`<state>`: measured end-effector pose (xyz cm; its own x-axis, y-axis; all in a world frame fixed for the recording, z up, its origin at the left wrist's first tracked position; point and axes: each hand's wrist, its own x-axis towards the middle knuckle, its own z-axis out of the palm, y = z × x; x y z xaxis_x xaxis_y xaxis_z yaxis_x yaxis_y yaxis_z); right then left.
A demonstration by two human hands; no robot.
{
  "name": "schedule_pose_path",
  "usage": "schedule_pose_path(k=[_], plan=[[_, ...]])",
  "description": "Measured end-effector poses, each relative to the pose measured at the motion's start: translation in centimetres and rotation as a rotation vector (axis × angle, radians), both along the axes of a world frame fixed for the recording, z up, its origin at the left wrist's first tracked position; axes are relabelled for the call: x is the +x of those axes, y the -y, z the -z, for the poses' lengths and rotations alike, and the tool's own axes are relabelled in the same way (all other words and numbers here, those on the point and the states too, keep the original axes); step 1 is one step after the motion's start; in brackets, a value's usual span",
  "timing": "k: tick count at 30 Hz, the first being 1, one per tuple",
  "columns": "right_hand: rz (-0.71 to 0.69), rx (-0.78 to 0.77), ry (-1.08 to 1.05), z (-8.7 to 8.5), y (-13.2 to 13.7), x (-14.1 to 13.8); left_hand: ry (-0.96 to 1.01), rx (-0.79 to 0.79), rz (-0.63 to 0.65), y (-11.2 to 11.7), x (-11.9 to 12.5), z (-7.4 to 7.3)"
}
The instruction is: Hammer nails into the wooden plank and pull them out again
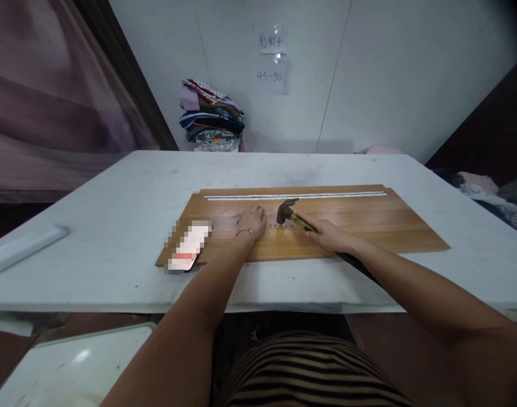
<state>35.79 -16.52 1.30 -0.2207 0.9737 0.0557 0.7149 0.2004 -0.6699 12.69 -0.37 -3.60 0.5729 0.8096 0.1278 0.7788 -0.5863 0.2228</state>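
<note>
My right hand [328, 234] is closed around the handle of a claw hammer [286, 211]. The hammer's striking face points down close to the wooden board [347, 226], its claw turned up and to the right. Whether the face touches anything, I cannot tell. Small dark nail heads [291, 226] show in a short row on the board beneath it. To their left, my left hand [253, 219] lies palm down on the board, with a thin bracelet at the wrist. Its fingers seem laid out flat. A few loose thin nails [236, 215] lie just left of it.
Two white measuring strips [296, 196] run along the board's far side. A blurred-out phone [190, 246] overlaps its left corner. A white bar-like object [27, 249] lies at the table's [114, 226] left. Folded cloths [214, 118] are stacked against the wall behind.
</note>
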Motion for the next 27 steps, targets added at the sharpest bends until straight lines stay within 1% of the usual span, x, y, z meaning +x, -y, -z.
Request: schedule_pose_path(k=[5, 10, 14, 27], plan=[[0.028, -0.04, 0.006, 0.68, -0.15, 0.23, -0.004, -0.001, 0.007, 0.05, 0.08, -0.21], [0.035, -0.047, 0.011, 0.73, -0.11, 0.0, -0.017, -0.02, -0.005, 0.3, 0.08, -0.66], [0.053, -0.07, 0.024, 0.87, -0.14, 0.09, -0.033, -0.023, -0.001, 0.41, 0.08, -0.72], [0.013, -0.003, 0.01, 0.77, -0.14, 0.12, -0.013, -0.01, 0.005, 0.05, 0.05, -0.2]])
